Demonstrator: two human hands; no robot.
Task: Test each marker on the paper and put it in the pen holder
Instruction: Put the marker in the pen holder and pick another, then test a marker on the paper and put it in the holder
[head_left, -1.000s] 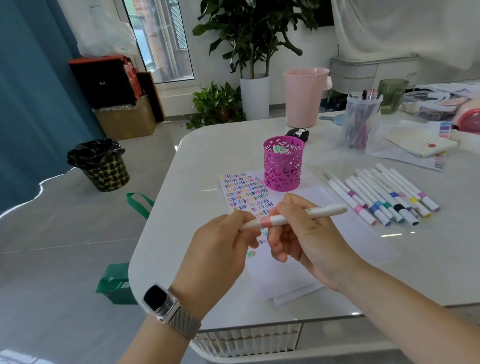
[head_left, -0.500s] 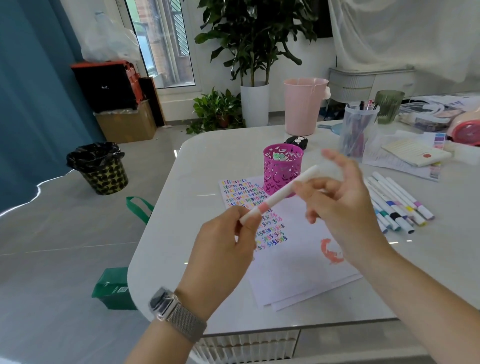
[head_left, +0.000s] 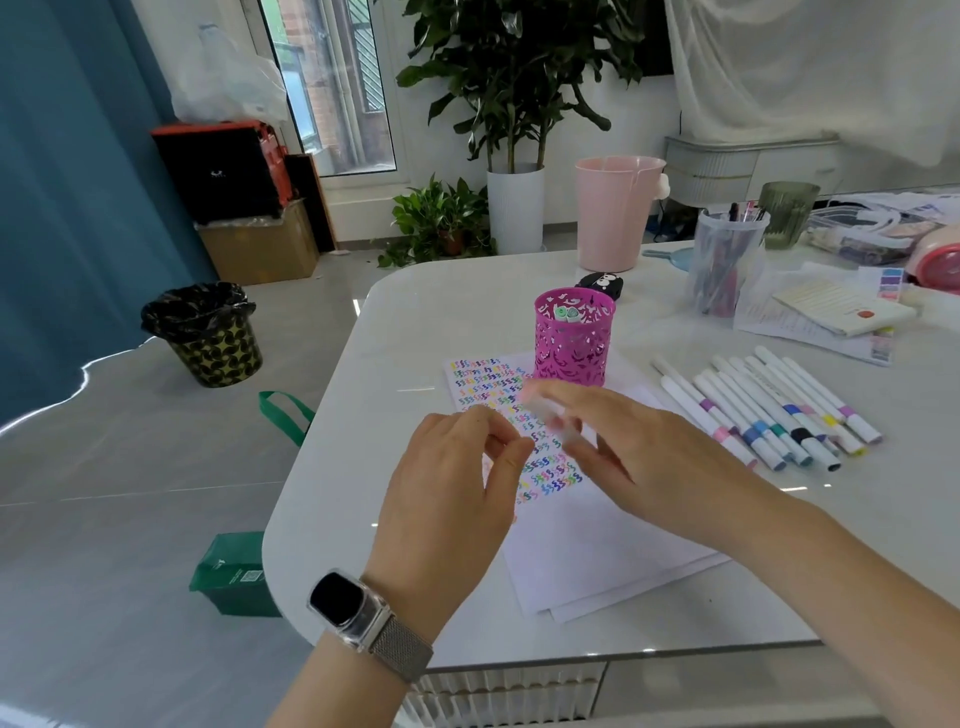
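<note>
Marker (head_left: 550, 418) blurred, mid-air above paper (head_left: 597, 525), short of pink pen holder (head_left: 574, 340). Right hand (head_left: 644, 457) fingers loosely around it, grip unclear; left hand (head_left: 457, 493) fingers curled, contents indiscernible. Risk: slip, ink smear.

pink bin (head_left: 617, 213) beside white planter (head_left: 516, 208) | clear cup of pens (head_left: 724, 260) on table (head_left: 415, 332) | green glass (head_left: 787, 213) behind it | notepad (head_left: 841, 312) far right | black-lined bin (head_left: 205, 332), green bag (head_left: 234, 574) on floor
</note>
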